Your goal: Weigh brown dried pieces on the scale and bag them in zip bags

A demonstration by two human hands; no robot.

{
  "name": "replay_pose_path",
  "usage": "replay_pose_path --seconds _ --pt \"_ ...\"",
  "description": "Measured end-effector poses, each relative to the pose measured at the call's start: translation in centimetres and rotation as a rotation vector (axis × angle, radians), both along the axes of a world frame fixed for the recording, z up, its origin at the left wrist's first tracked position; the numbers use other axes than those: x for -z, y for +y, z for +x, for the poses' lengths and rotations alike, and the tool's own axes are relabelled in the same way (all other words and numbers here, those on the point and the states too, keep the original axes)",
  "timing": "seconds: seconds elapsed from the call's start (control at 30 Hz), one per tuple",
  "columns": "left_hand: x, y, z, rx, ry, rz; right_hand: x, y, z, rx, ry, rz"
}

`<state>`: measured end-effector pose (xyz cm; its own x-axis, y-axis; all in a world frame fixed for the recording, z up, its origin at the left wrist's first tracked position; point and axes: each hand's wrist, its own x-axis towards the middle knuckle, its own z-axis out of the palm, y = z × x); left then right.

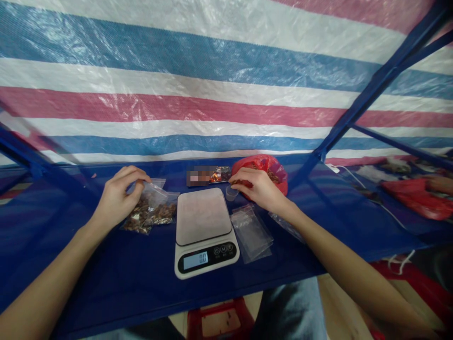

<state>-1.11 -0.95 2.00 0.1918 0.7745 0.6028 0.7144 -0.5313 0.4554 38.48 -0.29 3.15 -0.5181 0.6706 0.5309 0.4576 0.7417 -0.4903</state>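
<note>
- Clear cup (231, 194) sits on the blue desk (148, 269), just beside the far right corner of the scale (203, 215) and near the red bag (282, 183), which holds brown pieces.
- Right hand (260, 187): I see it bent, fingertips drawn together at the cup's rim. From my end I cannot tell whether they pinch the rim or only hover at it.
- Left hand (120, 193): fingers and thumb curl over the top of the filled clear bags (163, 215). Whether they grip the plastic, I cannot tell.
- I judge the step in hand to be handling the cup while the other hand minds the bags. I would pinch the rim lightly, since thin plastic probably buckles, and keep the cup upright.
- I would keep both wrists off the scale, which reads 0.0, because a stray touch could upset the figure.
- I would watch the right forearm over the flat clear bags (252, 233); a dragging sleeve or wrist could make them slide.
</note>
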Motion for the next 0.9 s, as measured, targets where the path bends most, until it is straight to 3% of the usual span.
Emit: replay_pose_path --seconds 0.33,0.57,0.67,0.77,0.9 --pt "0.6 0.3 -0.6 0.046 0.105 0.070 0.7 0.7 -0.1 -0.036 -0.099 -0.009" --pt "0.7 0.3 -0.6 0.079 0.128 0.109 -0.1 1.3 0.9 0.037 0.060 -0.035" --pt "0.7 0.3 -0.6 0.078 0.129 0.102 -1.0 2.0 3.4 0.160 0.075 -0.007" --pt "0.8 0.3 -0.7 0.075 0.128 0.106 -0.8 3.4 7.6 0.315 -0.077 0.025" --pt "0.8 0.5 -0.9 0.073 0.135 0.113 1.3 5.3 12.2 0.266 -0.342 -0.115"
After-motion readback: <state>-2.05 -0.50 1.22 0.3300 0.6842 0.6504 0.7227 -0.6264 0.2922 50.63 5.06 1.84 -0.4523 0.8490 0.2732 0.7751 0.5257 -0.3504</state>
